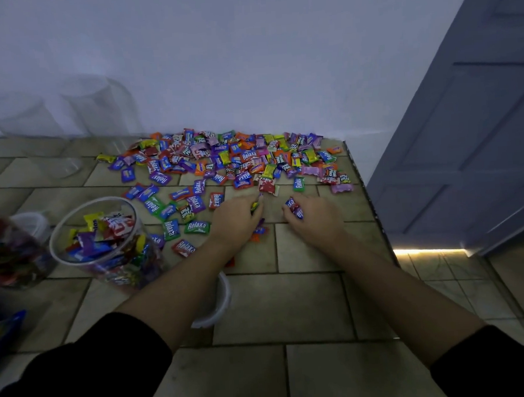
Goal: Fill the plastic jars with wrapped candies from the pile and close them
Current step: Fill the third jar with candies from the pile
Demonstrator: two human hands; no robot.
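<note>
Bench, my view: candy pile against the wall; open jar, part filled, left. My left hand and right hand, fingers curled around candies, near edge of pile.

Pile of wrapped candies spread flat against wall base: mixed wrappers, purple, blue, green, red, orange, yellow. Open clear plastic jar upright left of pile, partly filled. Second filled jar at left edge, blurred.

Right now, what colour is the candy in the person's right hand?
Blue and red wrapper with white lettering, held in the right hand; head view.
</note>
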